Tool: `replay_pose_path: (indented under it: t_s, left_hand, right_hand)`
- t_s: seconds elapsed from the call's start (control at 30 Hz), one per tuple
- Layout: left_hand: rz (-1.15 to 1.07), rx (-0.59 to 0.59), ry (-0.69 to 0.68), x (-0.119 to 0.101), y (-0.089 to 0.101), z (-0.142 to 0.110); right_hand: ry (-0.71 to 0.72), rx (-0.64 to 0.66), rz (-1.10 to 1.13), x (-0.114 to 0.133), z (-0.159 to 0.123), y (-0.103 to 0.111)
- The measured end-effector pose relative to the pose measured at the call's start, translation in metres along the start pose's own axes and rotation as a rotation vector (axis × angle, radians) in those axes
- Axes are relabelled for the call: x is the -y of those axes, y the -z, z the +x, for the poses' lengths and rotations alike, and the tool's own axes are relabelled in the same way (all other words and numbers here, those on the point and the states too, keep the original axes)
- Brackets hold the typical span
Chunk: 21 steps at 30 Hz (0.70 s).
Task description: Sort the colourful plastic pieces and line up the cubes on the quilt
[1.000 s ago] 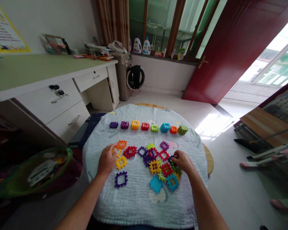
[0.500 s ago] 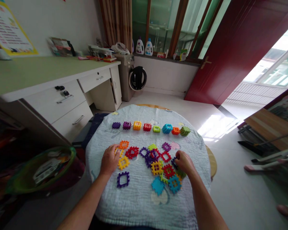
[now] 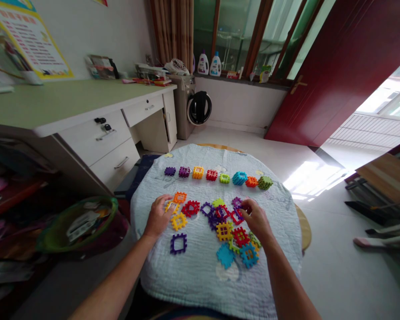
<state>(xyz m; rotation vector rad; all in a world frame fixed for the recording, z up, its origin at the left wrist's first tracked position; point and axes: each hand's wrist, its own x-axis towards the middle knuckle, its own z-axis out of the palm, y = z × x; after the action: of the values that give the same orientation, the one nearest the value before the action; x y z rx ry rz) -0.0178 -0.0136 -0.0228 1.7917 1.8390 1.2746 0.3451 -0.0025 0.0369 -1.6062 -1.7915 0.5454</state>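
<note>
On the cloth-covered round table [image 3: 200,275] lie interlocking plastic building tiles with notched edges. My left hand [image 3: 158,218] rests on the left side, thumb and fingers apart, touching the edge of a yellow window tile [image 3: 172,207]. Close to it are an orange tile [image 3: 180,198], a red tile [image 3: 190,208] and another yellow tile [image 3: 179,221]. Nearer to me lies a dark purple square frame [image 3: 178,243]. My right hand [image 3: 256,218] pinches a dark purple tile [image 3: 240,214], mostly hidden by the fingers, over a red frame [image 3: 235,218] in the mixed pile.
Along the far side runs a row of stacked tiles sorted by colour, with a blue stack [image 3: 239,178] and a yellow stack [image 3: 198,172]. A desk [image 3: 86,102] and a green basket [image 3: 76,226] stand at the left. A red door [image 3: 316,75] is at the right.
My right hand has moved up and left from the pile's right edge, carrying the dark purple tile. My left hand stays by the yellow tile. The whole view has shifted slightly.
</note>
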Motion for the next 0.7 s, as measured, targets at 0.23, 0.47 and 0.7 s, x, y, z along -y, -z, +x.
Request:
replay_pose_path:
  t_s: [0.23, 0.47, 0.7]
  left_hand:
    - [0.067, 0.08, 0.012, 0.002, 0.002, -0.006]
    - [0.282, 0.062, 0.01, -0.005, -0.008, 0.002]
    - [0.329, 0.048, -0.043, -0.004, -0.01, -0.002]
  right_hand:
    - [0.186, -0.045, -0.05, 0.034, 0.007, -0.038]
    - [0.242, 0.206, -0.153, 0.048, -0.004, -0.064]
    - [0.18, 0.221, -0.104, 0.041, 0.001, -0.052]
